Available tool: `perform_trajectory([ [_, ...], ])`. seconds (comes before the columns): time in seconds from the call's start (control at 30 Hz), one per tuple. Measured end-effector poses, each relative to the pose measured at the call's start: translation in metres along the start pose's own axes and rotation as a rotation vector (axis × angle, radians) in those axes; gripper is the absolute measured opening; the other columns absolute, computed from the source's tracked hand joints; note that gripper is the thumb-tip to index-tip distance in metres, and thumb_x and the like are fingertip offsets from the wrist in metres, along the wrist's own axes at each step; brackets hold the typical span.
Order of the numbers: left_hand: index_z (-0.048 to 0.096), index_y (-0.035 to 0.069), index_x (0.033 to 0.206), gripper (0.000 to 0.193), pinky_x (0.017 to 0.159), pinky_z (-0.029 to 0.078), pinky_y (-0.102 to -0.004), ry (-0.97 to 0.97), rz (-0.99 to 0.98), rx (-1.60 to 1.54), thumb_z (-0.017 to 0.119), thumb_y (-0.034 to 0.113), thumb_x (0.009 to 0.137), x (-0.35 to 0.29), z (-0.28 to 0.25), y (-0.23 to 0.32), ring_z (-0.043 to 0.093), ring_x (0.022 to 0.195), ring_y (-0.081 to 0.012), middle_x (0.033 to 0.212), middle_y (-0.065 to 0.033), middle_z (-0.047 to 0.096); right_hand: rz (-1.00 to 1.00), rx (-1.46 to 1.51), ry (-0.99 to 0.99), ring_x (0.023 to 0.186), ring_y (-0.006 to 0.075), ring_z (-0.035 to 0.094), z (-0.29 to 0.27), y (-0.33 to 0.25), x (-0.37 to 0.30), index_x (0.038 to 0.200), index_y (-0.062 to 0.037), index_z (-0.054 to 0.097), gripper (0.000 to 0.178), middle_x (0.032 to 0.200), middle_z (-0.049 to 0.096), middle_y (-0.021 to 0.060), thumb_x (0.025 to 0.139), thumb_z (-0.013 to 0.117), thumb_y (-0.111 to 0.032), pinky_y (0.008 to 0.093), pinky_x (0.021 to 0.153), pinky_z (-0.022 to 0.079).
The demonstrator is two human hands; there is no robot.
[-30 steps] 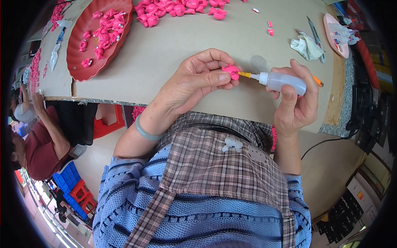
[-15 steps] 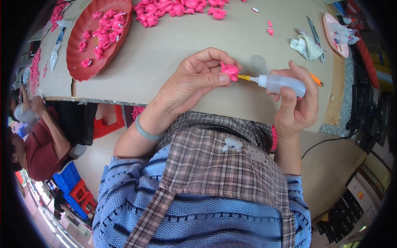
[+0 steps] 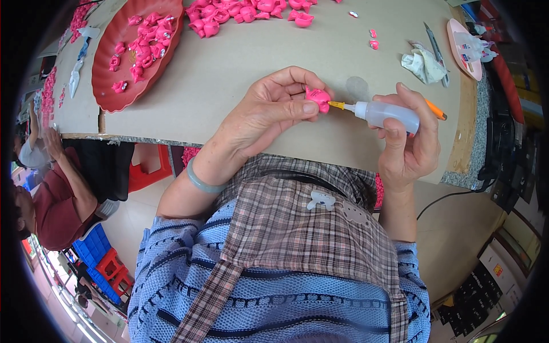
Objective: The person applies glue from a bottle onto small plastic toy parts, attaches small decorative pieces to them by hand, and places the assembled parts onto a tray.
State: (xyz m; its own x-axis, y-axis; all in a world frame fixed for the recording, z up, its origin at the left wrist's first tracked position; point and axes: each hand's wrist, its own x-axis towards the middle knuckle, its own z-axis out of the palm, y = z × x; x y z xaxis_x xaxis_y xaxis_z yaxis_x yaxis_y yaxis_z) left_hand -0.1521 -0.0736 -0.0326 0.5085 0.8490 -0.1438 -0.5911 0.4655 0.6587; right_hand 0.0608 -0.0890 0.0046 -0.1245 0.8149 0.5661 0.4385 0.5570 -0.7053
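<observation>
Left hand: pink piece pinched, held over table | Right hand: squeeze bottle gripped, yellow nozzle at pink piece | Step, apparently: dispensing | Next move: likely calls for steady aim, light squeeze

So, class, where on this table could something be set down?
Bare patches: between the red tray, pink heap and left hand; and between that hand and the cloth. Crowded: the heap, the tray's middle, and around the cloth and pink dish.

Left hand pinches small pink moulded piece; right hand holds translucent plastic squeeze bottle, yellow conical tip right at piece. Red scalloped tray left of hands.
</observation>
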Motion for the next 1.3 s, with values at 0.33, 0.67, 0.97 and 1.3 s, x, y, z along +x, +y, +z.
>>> perform_trajectory([
  [0.33, 0.055, 0.001, 0.111, 0.025, 0.079, 0.052, -0.0265, -0.003, -0.018, -0.030, 0.061, 0.004, 0.087, 0.002, -0.001, 0.001, 0.062, 0.088, -0.0158, 0.106, -0.0132, 0.061, 0.137, 0.276, 0.043, 0.062, 0.0161, 0.060, -0.004, 0.004, 0.003, 0.115, 0.0022, 0.051, 0.031, 0.092, 0.063, 0.0176, 0.092, 0.057, -0.019, 0.0213, 0.050, 0.044],
  [0.67, 0.055, -0.001, 0.115, 0.027, 0.084, 0.051, -0.0288, 0.025, -0.036, -0.038, 0.057, 0.011, 0.091, -0.003, 0.000, 0.003, 0.059, 0.096, -0.0180, 0.105, -0.0153, 0.061, 0.586, 0.590, 0.055, 0.081, 0.0166, 0.062, -0.013, 0.031, 0.029, 0.106, 0.0007, 0.049, 0.029, 0.098, 0.056, 0.0092, 0.082, 0.065, 0.001, 0.0284, 0.072, 0.053],
  [0.97, 0.055, -0.002, 0.119, 0.032, 0.080, 0.053, -0.0244, -0.001, -0.032, -0.024, 0.059, 0.007, 0.089, -0.002, 0.000, 0.003, 0.061, 0.088, -0.0141, 0.110, -0.0176, 0.061, 0.447, -0.224, -0.096, 0.079, 0.0192, 0.061, -0.009, 0.055, 0.068, 0.096, -0.0034, 0.061, 0.018, 0.085, 0.058, 0.0066, 0.078, 0.065, -0.002, 0.0354, 0.067, 0.047],
  [1.3, 0.054, -0.003, 0.119, 0.033, 0.079, 0.052, -0.0245, -0.009, -0.062, -0.047, 0.060, 0.004, 0.087, -0.003, 0.000, 0.004, 0.061, 0.084, -0.0139, 0.107, -0.0172, 0.061, 0.182, -0.500, -0.227, 0.076, 0.0280, 0.059, 0.002, 0.060, 0.070, 0.090, -0.0017, 0.063, 0.013, 0.082, 0.058, 0.0102, 0.078, 0.066, -0.007, 0.0376, 0.070, 0.046],
])
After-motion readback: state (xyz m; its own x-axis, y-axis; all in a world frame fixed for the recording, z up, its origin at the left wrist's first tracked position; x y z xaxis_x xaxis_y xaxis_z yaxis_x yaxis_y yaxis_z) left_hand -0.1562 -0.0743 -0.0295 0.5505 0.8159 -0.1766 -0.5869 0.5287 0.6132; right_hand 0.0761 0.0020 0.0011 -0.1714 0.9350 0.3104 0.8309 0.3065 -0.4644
